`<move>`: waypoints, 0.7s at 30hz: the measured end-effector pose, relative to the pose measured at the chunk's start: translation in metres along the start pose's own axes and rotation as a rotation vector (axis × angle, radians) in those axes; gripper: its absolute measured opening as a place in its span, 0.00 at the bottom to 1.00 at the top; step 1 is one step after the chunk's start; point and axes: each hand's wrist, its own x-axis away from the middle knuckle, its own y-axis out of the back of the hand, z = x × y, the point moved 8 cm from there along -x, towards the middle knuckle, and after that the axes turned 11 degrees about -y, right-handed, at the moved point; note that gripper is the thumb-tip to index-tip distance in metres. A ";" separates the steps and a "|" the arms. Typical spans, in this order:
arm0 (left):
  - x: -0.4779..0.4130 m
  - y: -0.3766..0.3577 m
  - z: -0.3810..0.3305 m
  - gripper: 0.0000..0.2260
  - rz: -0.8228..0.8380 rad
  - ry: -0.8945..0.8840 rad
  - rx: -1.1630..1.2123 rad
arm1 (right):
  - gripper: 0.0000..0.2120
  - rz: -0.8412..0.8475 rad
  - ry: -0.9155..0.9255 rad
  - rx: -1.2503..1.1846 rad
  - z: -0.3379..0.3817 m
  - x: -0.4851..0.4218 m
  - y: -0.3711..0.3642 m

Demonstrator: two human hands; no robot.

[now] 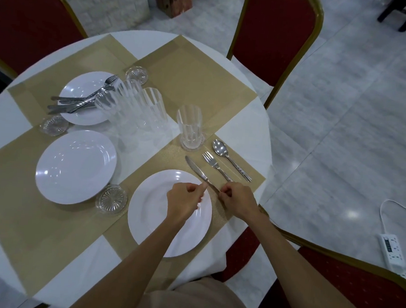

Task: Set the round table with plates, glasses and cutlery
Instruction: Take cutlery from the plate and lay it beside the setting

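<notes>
I am watching both hands working at the near right edge of the round table (244,137); the left hand (184,198) and the right hand (238,199) are sitting close together, each pinching the handle of one table knife (197,170), the left at mid-handle and the right at the handle's end; the knife is lying slantwise with its blade pointing toward the table's middle, just beside the far right rim of a white dinner plate (145,212); I cannot tell whether the handle is touching the woven gold placemat (163,160) under it. A fork (214,165) and a spoon (221,148) are lying side by side on the same mat, just right of the knife and slanting the same way; a ribbed glass (190,129) is standing upright on a coaster at the mat's far corner. Toward the left edge a stack of white plates (76,166) is sitting with a glass coaster (111,199) just beside its near right rim; at the far left edge another plate (82,83) is carrying a pile of loose cutlery (80,102), and a cluster of ribbed glasses (138,106) is standing near the table's middle.
</notes>
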 end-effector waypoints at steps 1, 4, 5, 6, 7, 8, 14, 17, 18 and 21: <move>0.001 0.001 0.002 0.15 -0.004 -0.004 -0.009 | 0.02 -0.031 -0.002 0.012 0.001 0.002 0.001; 0.004 0.001 0.008 0.15 -0.004 -0.004 -0.035 | 0.06 -0.107 0.028 0.089 0.007 0.006 0.001; 0.004 0.000 0.008 0.15 -0.002 -0.008 -0.035 | 0.06 -0.130 0.042 0.112 0.009 0.007 0.002; 0.005 -0.001 0.008 0.15 0.000 -0.014 -0.028 | 0.05 -0.156 0.057 0.135 0.010 0.008 0.002; 0.007 -0.002 0.007 0.14 0.000 -0.019 -0.020 | 0.04 -0.186 0.075 0.162 0.011 0.009 0.002; 0.008 -0.002 0.006 0.14 -0.002 -0.019 -0.013 | 0.03 -0.213 0.087 0.186 0.012 0.010 0.001; 0.020 0.002 0.014 0.14 -0.028 0.058 0.092 | 0.07 -0.322 0.137 0.210 0.016 0.013 -0.001; 0.026 0.004 0.021 0.14 -0.048 0.085 0.154 | 0.08 -0.347 0.153 0.213 0.020 0.015 0.000; 0.028 0.004 0.023 0.14 -0.050 0.090 0.164 | 0.09 -0.348 0.153 0.212 0.020 0.015 0.000; 0.031 0.004 0.026 0.14 -0.039 0.101 0.184 | 0.09 -0.337 0.141 0.214 0.020 0.015 -0.002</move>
